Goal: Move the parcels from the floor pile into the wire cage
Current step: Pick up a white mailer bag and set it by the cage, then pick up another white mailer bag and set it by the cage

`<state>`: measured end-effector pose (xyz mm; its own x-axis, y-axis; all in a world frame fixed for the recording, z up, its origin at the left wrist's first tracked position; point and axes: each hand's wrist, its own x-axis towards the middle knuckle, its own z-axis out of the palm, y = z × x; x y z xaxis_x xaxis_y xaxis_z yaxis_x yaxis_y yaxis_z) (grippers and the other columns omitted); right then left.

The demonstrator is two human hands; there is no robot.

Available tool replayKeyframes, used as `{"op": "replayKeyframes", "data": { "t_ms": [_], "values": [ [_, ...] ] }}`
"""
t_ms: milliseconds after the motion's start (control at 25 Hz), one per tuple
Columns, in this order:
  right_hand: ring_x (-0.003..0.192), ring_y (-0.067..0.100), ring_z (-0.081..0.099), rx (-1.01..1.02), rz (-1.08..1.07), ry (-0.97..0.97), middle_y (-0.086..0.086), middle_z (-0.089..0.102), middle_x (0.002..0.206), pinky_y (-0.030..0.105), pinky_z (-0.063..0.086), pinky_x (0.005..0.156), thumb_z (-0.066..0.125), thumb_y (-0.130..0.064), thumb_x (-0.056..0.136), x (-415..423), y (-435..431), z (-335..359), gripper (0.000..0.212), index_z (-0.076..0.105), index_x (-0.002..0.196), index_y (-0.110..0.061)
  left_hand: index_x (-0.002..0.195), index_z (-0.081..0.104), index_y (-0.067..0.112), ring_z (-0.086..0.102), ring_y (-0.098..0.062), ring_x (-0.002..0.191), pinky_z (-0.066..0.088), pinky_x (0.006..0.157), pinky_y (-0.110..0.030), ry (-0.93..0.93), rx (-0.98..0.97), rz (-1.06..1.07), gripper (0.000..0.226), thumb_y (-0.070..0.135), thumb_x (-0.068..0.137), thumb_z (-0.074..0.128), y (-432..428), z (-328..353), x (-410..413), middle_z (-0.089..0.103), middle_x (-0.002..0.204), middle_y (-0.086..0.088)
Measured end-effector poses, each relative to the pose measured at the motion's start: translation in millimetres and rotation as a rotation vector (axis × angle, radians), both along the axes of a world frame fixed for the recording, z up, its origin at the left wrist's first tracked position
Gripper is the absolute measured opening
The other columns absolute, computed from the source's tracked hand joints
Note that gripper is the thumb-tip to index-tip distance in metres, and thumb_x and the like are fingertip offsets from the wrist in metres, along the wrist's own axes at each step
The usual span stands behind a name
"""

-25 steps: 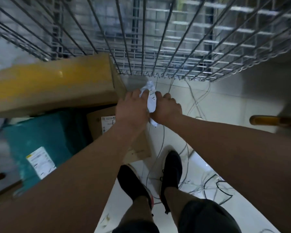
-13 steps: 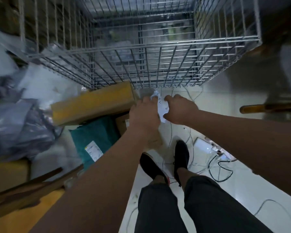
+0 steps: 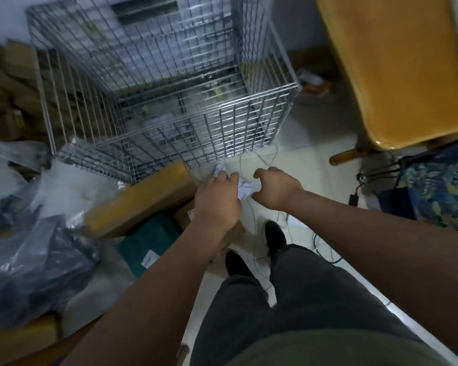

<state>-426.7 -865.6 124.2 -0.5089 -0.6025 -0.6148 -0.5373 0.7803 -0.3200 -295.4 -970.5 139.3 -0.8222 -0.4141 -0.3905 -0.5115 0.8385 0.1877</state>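
Our left hand (image 3: 217,200) gripped crumpled paper (image 3: 242,188); right hand (image 3: 274,190) hung loose, empty. We needed paper dropped first, then two-handed grab on yellow box (image 3: 140,199) beside cage (image 3: 156,83).

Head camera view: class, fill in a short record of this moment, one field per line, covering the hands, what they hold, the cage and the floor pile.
left hand: closed on crumpled white paper
right hand: open beside the paper, fingers curled, not gripping it
wire cage: stands on the floor ahead, contents blurred
floor pile: yellow-brown box, teal parcel, dark plastic bags, all outside the cage
floor: loose cables near the feet
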Motion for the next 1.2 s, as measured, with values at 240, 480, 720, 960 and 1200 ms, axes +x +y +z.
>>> {"op": "replayKeyframes", "data": {
  "t_ms": [240,480,720,960,1200],
  "values": [
    [0.125,0.03,0.055,-0.041,-0.215,0.035,0.01,0.054,0.136,0.037,0.046,0.098,0.065,-0.043,0.09,-5,70,68,0.058,0.05,0.143,-0.023,0.151,0.039,0.02,0.054,-0.029,0.121,0.047,0.099,-0.046,0.038,0.004,-0.198,0.053,0.027,0.099,0.05,44,70,-39,0.052,0.139,-0.007],
    [0.123,0.027,0.054,-0.05,-0.399,0.079,0.009,0.059,0.132,0.041,0.051,0.096,0.065,-0.043,0.088,-28,156,116,0.055,0.054,0.137,-0.021,0.143,0.048,0.019,0.056,-0.029,0.117,0.048,0.091,-0.043,0.054,-0.054,-0.479,0.048,0.026,0.096,0.052,114,114,-99,0.057,0.132,-0.007],
    [0.123,0.027,0.056,-0.026,-0.561,0.088,0.007,0.059,0.134,0.041,0.051,0.096,0.064,-0.041,0.087,-64,261,132,0.053,0.054,0.136,-0.023,0.135,0.054,0.022,0.058,-0.029,0.114,0.045,0.087,-0.04,0.075,-0.067,-0.654,0.042,0.027,0.094,0.054,214,130,-168,0.061,0.124,-0.005],
    [0.12,0.027,0.058,-0.016,-0.692,0.102,0.007,0.06,0.129,0.038,0.052,0.09,0.063,-0.04,0.088,-87,386,134,0.047,0.057,0.13,-0.021,0.136,0.055,0.022,0.059,-0.029,0.115,0.047,0.087,-0.04,0.07,0.009,-0.792,0.042,0.026,0.093,0.055,345,127,-226,0.06,0.125,-0.005],
    [0.111,0.03,0.061,-0.037,-1.052,0.154,0.008,0.066,0.118,0.035,0.053,0.085,0.062,-0.037,0.087,-94,497,145,0.034,0.062,0.116,-0.019,0.139,0.049,0.024,0.058,-0.031,0.117,0.047,0.086,-0.041,0.111,-0.039,-1.065,0.046,0.029,0.094,0.053,445,132,-273,0.059,0.127,-0.006]
  ]
}}
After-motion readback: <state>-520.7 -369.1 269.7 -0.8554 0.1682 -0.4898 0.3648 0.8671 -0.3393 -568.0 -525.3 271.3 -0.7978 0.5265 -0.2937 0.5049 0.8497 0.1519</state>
